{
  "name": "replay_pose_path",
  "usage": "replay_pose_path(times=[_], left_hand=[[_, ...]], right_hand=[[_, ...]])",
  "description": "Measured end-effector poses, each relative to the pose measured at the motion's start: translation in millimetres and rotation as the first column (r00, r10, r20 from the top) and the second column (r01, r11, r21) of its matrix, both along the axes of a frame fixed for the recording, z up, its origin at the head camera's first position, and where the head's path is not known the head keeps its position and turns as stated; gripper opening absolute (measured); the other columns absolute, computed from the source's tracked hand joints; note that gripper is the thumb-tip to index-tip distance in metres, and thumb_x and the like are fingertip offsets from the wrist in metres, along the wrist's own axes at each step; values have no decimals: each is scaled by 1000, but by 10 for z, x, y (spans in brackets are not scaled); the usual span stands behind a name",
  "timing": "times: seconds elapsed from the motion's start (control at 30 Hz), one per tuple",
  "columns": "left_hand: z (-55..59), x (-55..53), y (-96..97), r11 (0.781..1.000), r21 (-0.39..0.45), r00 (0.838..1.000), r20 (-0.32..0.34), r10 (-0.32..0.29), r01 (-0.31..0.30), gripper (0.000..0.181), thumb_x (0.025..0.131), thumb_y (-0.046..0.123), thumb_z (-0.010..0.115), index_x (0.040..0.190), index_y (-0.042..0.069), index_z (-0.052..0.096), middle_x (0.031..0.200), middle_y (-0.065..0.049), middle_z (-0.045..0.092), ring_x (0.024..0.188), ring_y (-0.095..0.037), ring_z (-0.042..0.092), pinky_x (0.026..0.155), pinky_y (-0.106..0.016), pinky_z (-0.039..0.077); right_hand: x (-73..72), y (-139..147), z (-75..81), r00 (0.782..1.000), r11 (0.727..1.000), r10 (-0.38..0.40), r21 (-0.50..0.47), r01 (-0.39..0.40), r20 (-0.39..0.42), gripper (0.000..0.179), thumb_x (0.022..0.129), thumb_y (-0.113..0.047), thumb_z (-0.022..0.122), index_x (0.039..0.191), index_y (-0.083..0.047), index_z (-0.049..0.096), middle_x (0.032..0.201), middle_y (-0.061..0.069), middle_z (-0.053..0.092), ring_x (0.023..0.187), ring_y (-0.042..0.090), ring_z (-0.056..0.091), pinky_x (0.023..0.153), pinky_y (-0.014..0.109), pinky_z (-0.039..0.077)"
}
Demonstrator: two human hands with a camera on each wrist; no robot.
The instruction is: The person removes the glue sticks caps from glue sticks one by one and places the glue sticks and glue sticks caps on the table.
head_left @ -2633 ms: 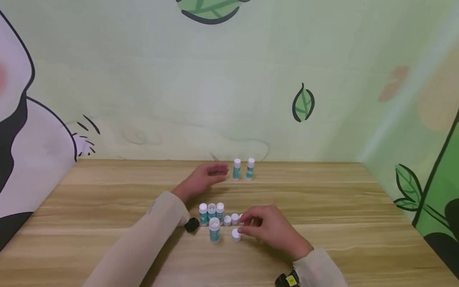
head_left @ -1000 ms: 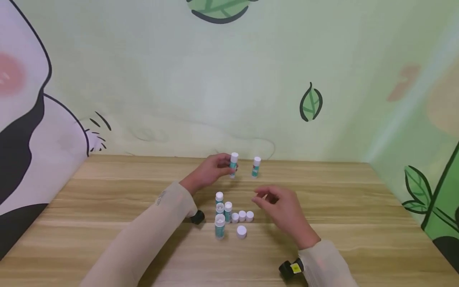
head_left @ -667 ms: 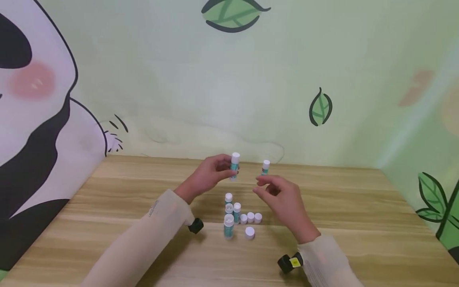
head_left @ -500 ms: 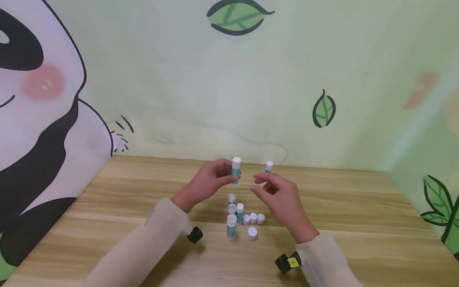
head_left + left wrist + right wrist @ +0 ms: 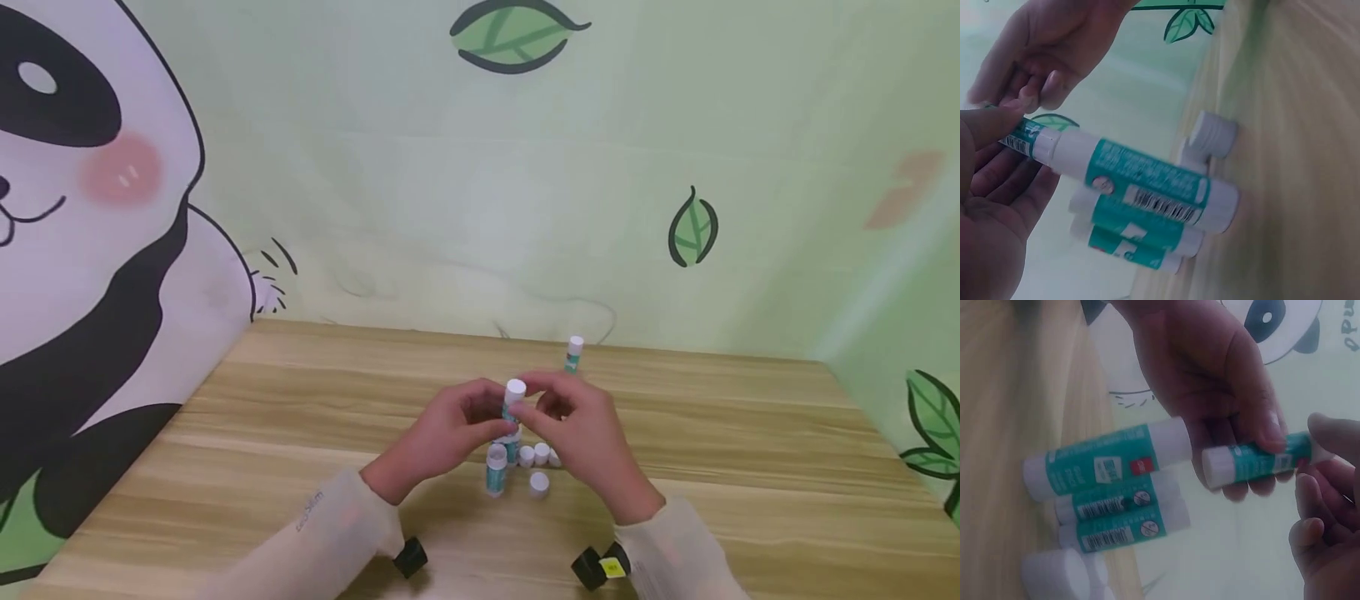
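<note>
My left hand [image 5: 450, 425] grips a small glue stick [image 5: 1260, 462] upright by its teal body, white cap uppermost. My right hand [image 5: 588, 425] brings thumb and fingers around its white cap [image 5: 515, 390], pinching it from the right. Just below stands an uncapped larger glue stick [image 5: 496, 471], its white top ring open. Other teal glue sticks [image 5: 1116, 531] stand close behind it, partly hidden by the hands in the head view. A loose white cap [image 5: 539, 484] lies to its right, and several smaller caps [image 5: 542, 453] sit in a row behind.
One more capped glue stick [image 5: 573, 354] stands farther back on the wooden table [image 5: 300, 400], near the wall. A printed backdrop [image 5: 375, 167] with a panda and leaves rises behind and beside the table. Each wrist carries a small black camera [image 5: 410, 557].
My left hand took the left one of the two back glue sticks and carried it toward me. My right hand left the loose caps and met it at the cap. The head view swung left.
</note>
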State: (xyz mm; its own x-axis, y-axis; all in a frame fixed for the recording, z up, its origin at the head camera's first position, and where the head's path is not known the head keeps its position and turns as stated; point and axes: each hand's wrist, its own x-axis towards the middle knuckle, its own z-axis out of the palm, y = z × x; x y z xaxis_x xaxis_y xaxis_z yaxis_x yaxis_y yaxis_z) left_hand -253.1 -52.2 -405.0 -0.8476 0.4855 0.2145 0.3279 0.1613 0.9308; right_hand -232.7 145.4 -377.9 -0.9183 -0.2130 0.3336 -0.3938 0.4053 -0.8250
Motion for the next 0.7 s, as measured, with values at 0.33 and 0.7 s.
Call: replay_pose_path(times=[0.33, 0.7], left_hand=[[-73, 75, 58, 1000, -15, 1000, 6, 17, -16, 25, 91, 23, 68, 116, 21, 63, 113, 5, 69, 102, -11, 66, 90, -27, 54], [-43, 90, 61, 1000, 11, 1000, -3, -18, 18, 27, 92, 22, 66, 118, 15, 62, 115, -2, 68, 103, -13, 66, 89, -26, 54]], right_hand=[[49, -8, -17, 1000, 1000, 2, 14, -2, 2, 26, 84, -25, 76, 109, -20, 70, 80, 1, 63, 71, 15, 56, 63, 21, 50], [54, -2, 16, 998, 1000, 21, 5, -21, -52, 23, 85, -23, 76, 106, -17, 70, 78, 0, 62, 69, 13, 55, 61, 21, 48]])
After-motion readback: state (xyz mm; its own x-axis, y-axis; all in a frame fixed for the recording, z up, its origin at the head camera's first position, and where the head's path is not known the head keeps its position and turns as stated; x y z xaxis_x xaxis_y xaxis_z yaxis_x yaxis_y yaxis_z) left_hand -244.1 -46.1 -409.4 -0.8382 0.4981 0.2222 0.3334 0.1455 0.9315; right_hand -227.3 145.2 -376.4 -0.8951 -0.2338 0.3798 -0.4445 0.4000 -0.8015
